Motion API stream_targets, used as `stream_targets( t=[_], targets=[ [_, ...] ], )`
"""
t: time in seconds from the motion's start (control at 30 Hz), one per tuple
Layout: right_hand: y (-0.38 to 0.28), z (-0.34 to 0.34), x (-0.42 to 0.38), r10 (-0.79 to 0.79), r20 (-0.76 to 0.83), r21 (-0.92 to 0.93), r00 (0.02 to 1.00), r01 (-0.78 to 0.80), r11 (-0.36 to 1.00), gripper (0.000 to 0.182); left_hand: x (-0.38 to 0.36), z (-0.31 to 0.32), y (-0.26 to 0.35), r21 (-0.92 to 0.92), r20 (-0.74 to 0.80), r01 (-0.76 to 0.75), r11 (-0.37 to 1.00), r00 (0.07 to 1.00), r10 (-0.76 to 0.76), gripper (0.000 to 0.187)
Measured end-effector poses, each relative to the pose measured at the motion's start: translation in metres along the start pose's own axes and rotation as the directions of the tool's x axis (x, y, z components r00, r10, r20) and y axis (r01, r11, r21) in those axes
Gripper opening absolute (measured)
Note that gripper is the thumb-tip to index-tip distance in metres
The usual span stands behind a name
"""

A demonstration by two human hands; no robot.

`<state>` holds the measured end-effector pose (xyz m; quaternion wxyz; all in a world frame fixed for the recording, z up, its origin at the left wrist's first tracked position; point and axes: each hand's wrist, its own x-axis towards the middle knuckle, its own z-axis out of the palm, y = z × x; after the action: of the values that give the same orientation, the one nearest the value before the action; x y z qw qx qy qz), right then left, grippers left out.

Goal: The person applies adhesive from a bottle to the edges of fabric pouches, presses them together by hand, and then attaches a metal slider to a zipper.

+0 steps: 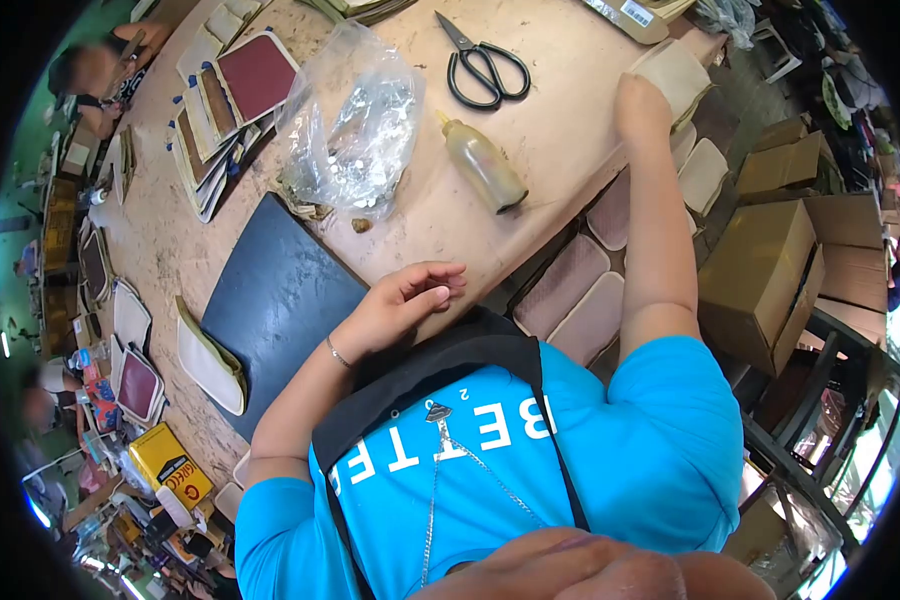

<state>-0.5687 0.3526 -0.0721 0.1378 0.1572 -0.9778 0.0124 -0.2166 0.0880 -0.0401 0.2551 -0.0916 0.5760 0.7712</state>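
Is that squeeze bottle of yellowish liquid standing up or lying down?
Lying down: the squeeze bottle of yellowish liquid rests on its side on the wooden worktable.

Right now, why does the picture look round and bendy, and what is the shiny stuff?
Head view: a fisheye lens makes a round image with black corners and curves the table edge; light glints off the crinkled plastic bag beside the scissors; a person at the top left is blurred; the far edges are soft, while the right hand on a beige pad stays sharp.
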Motion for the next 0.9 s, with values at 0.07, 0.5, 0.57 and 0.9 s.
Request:
stream_targets(
  t=[0.07,0.5,0.57,0.9],
  targets=[
    [0.013,0.007,0.016,0.019,-0.030,0.014,0.999,-0.019,1.000,0.023,-0.001,0.002,0.003,0.000,0.006,0.008,1.000,1.000,-0.008,0.039],
    [0.065,0.035,0.079,0.086,0.057,-0.012,0.995,-0.085,0.996,0.034,-0.040,-0.003,0.001,0.057,0.016,-0.273,0.960,0.962,0.272,0.036],
    [0.080,0.047,0.086,0.009,0.072,-0.091,0.997,-0.003,0.996,0.038,-0.069,-0.007,0.009,0.067,-0.045,-0.295,0.953,0.953,0.298,0.036],
    [-0.026,-0.015,-0.004,0.026,-0.552,0.389,0.833,0.230,0.892,0.037,-0.273,-0.108,-0.021,0.343,-0.881,0.758,0.555,0.056,0.469,0.019]
  ],
)
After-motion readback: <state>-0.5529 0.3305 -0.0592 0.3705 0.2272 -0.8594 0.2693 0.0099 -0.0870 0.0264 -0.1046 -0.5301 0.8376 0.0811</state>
